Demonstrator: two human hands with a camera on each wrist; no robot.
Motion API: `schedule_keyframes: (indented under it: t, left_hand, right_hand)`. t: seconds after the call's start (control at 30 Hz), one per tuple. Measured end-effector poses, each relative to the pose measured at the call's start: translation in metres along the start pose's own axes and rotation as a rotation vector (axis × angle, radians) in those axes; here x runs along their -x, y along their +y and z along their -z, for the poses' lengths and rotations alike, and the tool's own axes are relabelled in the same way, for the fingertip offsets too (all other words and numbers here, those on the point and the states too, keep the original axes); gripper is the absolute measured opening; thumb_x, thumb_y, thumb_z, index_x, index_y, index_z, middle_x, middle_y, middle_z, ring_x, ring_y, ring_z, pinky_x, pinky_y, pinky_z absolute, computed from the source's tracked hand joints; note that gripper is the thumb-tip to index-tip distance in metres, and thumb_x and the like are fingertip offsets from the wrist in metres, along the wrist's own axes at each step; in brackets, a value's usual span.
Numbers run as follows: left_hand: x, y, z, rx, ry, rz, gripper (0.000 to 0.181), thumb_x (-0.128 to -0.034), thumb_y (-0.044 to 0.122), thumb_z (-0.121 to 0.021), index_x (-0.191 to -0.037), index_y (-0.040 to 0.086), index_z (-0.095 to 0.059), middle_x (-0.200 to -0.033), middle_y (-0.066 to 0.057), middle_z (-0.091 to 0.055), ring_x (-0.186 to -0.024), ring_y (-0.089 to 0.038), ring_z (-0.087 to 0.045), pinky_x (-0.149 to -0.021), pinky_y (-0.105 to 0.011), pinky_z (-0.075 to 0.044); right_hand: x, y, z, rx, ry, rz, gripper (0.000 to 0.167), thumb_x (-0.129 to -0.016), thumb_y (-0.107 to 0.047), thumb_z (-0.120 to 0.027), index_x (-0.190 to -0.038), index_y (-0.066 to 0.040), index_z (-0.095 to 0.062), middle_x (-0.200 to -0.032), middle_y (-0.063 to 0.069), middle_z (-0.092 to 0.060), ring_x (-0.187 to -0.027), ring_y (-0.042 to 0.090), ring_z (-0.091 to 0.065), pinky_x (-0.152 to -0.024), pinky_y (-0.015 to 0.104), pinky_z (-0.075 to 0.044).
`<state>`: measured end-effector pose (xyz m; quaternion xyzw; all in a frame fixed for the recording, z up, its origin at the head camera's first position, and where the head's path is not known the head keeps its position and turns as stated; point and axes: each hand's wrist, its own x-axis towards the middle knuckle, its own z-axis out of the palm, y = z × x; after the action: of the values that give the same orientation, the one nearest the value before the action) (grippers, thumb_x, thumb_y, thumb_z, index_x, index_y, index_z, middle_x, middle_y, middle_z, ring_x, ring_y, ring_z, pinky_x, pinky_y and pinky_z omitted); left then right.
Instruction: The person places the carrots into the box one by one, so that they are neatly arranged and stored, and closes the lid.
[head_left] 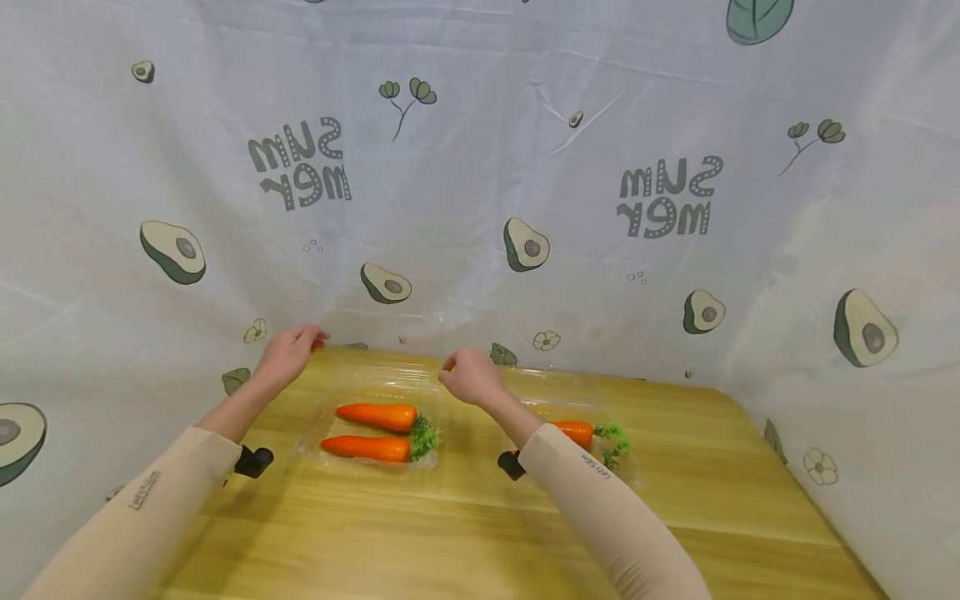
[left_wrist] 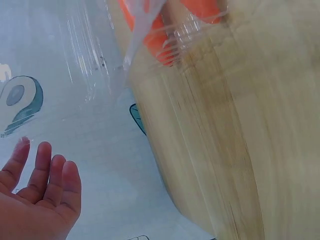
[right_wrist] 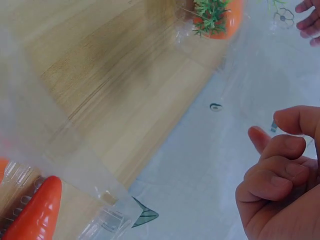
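In the head view, two orange carrots with green tops lie in a clear plastic box point(head_left: 311, 433) at the left. The upper carrot point(head_left: 375, 415) and the lower carrot point(head_left: 366, 448) point left. Its clear lid point(head_left: 386, 375) stands raised behind them, hard to make out. At the lid's left corner, my left hand point(head_left: 288, 354) holds the edge with its fingertips; the other fingers are loosely bent in the left wrist view. My right hand point(head_left: 472, 379) has curled fingers at the lid's right corner, thumb and forefinger at the edge.
A second clear box point(head_left: 637, 475) with a carrot point(head_left: 576, 432) and leafy green top point(head_left: 615, 442) sits to the right, partly behind my right forearm. A wooden table point(head_left: 360, 542) carries both boxes. A pale curtain point(head_left: 465, 167) with avocado prints hangs behind and at the sides.
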<state>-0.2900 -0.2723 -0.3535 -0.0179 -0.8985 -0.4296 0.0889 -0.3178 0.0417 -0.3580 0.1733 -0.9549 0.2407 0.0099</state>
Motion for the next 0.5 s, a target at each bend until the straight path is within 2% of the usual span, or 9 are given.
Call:
schedule_keyframes:
  t: [0.1,0.33,0.4,0.5]
  left_hand:
    - [0.006,0.003,0.001,0.012,-0.005,0.005,0.069,-0.1096,0.049,-0.022,-0.137,-0.003,-0.056,-0.134,-0.027,-0.057,-0.125,-0.042,-0.051,-0.105,-0.056,-0.042]
    - [0.018,0.006,0.002,0.039,0.001,0.007,0.074,-0.1078,0.055,-0.021,-0.138,-0.004,-0.055,-0.138,-0.028,-0.054,-0.128,-0.043,-0.049,-0.101,-0.054,-0.045]
    - [0.020,0.007,0.003,0.038,0.007,0.005,0.075,-0.1078,0.055,-0.020,-0.137,-0.004,-0.056,-0.139,-0.028,-0.054,-0.129,-0.043,-0.048,-0.101,-0.054,-0.045]
    - [0.024,0.009,0.004,0.044,0.010,0.004,0.076,-0.1079,0.055,-0.019,-0.135,-0.006,-0.056,-0.138,-0.029,-0.054,-0.129,-0.044,-0.047,-0.100,-0.055,-0.046]
  right_hand:
    - [0.003,0.000,0.000,-0.003,0.002,0.008,0.025,-0.098,-0.026,-0.064,-0.112,-0.010,-0.076,-0.121,0.009,-0.072,-0.077,0.018,-0.064,-0.061,0.032,-0.049]
    - [0.008,0.002,0.001,-0.012,0.018,0.025,0.025,-0.097,-0.024,-0.064,-0.114,-0.010,-0.075,-0.123,0.011,-0.070,-0.050,0.013,-0.046,-0.049,0.027,-0.036]
    - [0.009,0.002,0.001,-0.020,0.011,0.018,0.025,-0.098,-0.025,-0.064,-0.115,-0.011,-0.074,-0.122,0.010,-0.071,-0.046,0.011,-0.040,-0.046,0.026,-0.033]
    - [0.012,0.001,0.002,-0.022,-0.007,0.011,0.026,-0.098,-0.026,-0.063,-0.117,-0.011,-0.074,-0.109,0.009,-0.073,-0.043,0.010,-0.035,-0.043,0.025,-0.030]
